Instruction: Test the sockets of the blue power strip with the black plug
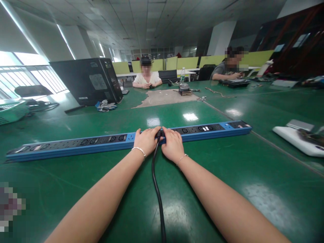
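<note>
A long blue power strip (76,148) with a black socket face lies across the green table. At its middle, a black plug (160,133) sits against the sockets, and its black cable (157,185) runs down toward me. My left hand (146,140) rests on the strip and closes on the plug from the left. From the right, my right hand (173,143) closes on the same plug, its fingers over the strip. The plug's contact with the socket is mostly hidden by my fingers.
On the green table (113,189) stand a black computer case (93,81) and gloves (105,106) at the back left. A green basket (12,111) is far left, a white device (298,140) right. Two people sit beyond, near a bottle (182,75) and a round metal object (184,88).
</note>
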